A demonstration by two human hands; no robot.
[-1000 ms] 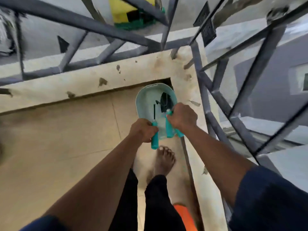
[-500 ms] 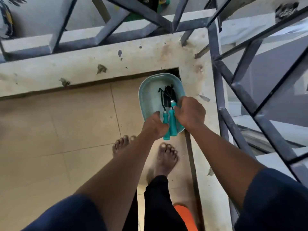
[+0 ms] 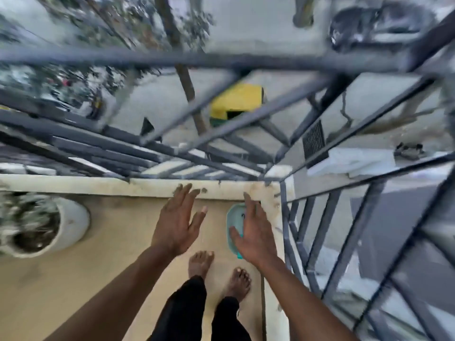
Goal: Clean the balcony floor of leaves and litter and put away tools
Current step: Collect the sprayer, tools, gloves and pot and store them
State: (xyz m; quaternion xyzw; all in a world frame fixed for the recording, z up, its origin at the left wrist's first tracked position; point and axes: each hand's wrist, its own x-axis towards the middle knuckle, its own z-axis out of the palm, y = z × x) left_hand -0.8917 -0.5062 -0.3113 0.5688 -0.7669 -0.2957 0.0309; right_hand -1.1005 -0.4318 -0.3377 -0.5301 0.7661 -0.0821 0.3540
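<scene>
left hand [image 3: 176,225]: fingers straight and spread, palm down, holding nothing, above the tan floor tiles [image 3: 110,242]. right hand [image 3: 253,232]: likewise flat and empty, held over the teal tub [image 3: 233,219] and hiding much of it. the tub sits on the floor in the far right corner, just beside the stained ledge [image 3: 98,185] and the grey metal railing [image 3: 221,61]. a teal handle end [image 3: 239,256] shows at its near rim. white plant pot [image 3: 76,222] at left, blurred. bare feet [image 3: 200,263] near the tub.
</scene>
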